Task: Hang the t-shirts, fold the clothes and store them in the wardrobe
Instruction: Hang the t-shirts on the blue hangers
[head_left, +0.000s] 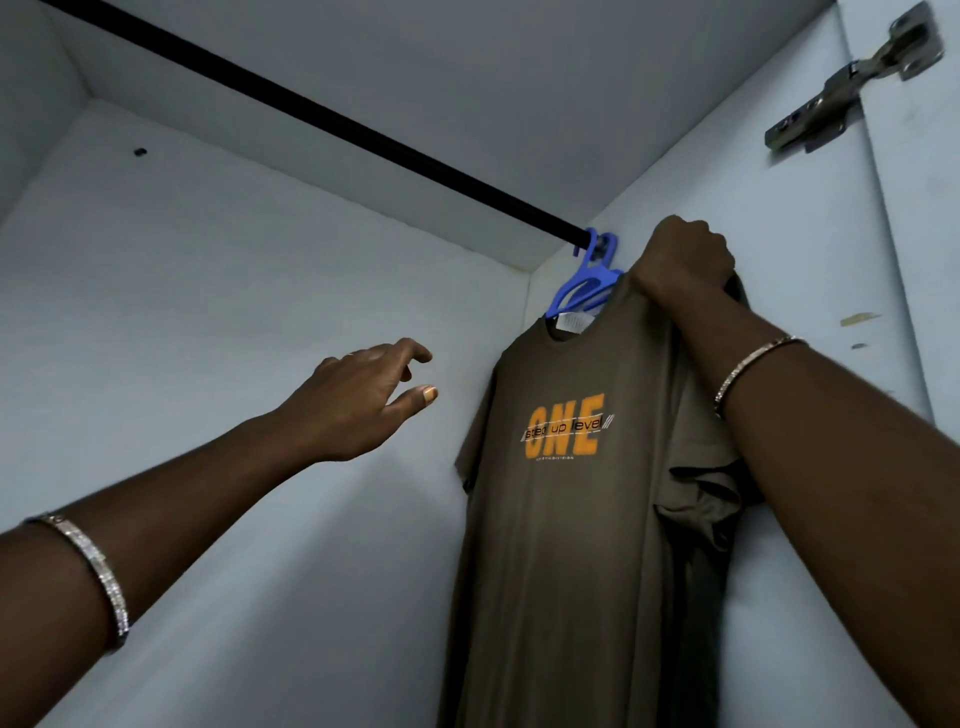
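Note:
An olive-brown t-shirt (566, 519) with an orange "ONE" print hangs on a blue plastic hanger (584, 288). The hanger's hook sits over the black wardrobe rail (322, 114) at its right end, close to the side wall. My right hand (683, 260) grips the shirt's right shoulder at the top, fingers curled round the fabric. My left hand (363, 397) is raised in the air left of the shirt, fingers relaxed and spread, holding nothing.
White wardrobe walls enclose the space: back panel (234, 338), ceiling, and right side wall (810, 218). A metal door hinge (852, 78) is fixed at the upper right. The rail runs bare from the upper left down to the hanger.

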